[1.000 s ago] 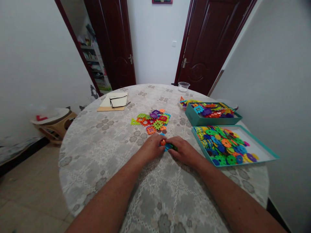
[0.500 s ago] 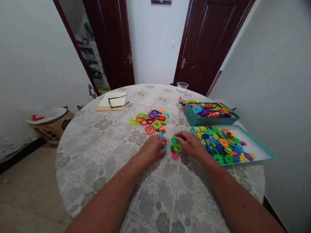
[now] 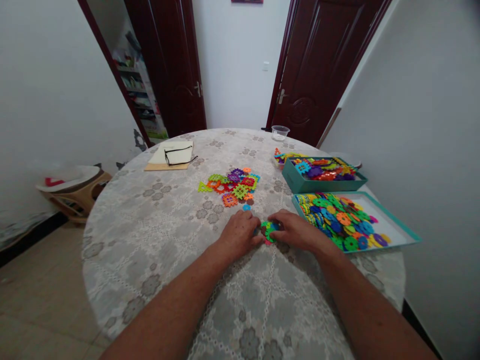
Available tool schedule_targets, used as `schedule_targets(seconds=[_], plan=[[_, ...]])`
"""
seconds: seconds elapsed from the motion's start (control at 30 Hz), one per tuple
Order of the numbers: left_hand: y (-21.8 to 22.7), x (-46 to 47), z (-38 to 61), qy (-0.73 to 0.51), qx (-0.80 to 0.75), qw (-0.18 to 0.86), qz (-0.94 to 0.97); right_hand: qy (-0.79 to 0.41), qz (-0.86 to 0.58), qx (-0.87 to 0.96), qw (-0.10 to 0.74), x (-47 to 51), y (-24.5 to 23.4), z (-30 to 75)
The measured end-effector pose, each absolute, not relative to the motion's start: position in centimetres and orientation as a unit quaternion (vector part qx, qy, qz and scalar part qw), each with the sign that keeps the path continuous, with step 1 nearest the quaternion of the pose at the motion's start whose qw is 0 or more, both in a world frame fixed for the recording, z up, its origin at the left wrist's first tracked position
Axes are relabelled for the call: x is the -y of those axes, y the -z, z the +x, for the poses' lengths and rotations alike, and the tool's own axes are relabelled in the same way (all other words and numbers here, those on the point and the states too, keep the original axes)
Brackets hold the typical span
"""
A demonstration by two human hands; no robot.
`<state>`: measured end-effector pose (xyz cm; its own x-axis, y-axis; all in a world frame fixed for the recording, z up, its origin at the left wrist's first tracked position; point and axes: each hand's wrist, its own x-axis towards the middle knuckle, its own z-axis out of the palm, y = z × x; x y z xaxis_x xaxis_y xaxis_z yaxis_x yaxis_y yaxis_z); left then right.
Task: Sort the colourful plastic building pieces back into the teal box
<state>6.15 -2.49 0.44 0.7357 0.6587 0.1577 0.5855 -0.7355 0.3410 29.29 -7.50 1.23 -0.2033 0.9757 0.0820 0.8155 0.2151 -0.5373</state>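
Observation:
A small heap of notched plastic discs point(image 3: 268, 230), mostly green with brown, blue and pink among them, lies on the patterned tablecloth between my hands. My left hand point(image 3: 241, 233) curls against the heap's left side, thumb toward me. From the right, my right hand point(image 3: 291, 228) wraps its fingers and thumb around the same discs. My palms and fingers hide some of the pieces. Just beyond my left fingers is a single blue disc point(image 3: 246, 207). Farther off sits a loose pile of colourful interlocking plates point(image 3: 240, 191), some square and one triangular.
To the right, a shallow lid point(image 3: 390, 220) holds many discs. Behind it stands a green box point(image 3: 311, 186) of plastic pieces. A clear bowl point(image 3: 280, 133) is at the far edge. Glasses point(image 3: 179, 156) rest on paper point(image 3: 161, 159) at the left.
My left hand has slid right, bringing the discs beside it into the heap by my right hand. The gap between my hands has narrowed, and the view has shifted slightly.

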Motion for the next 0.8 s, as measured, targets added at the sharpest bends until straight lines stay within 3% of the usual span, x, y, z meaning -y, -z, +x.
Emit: schedule_targets(seconds=[0.27, 0.8], plan=[[-0.9, 3.0, 6.6, -0.110, -0.369, 0.136, 0.913, -0.219, -0.594, 0.756, 0.168, 6.9, -1.7, 28.7], [-1.2, 3.0, 6.5, -0.077, -0.364, 0.113, 0.921, -0.310, -0.567, 0.741, 0.185, 7.7, -2.5, 27.6]])
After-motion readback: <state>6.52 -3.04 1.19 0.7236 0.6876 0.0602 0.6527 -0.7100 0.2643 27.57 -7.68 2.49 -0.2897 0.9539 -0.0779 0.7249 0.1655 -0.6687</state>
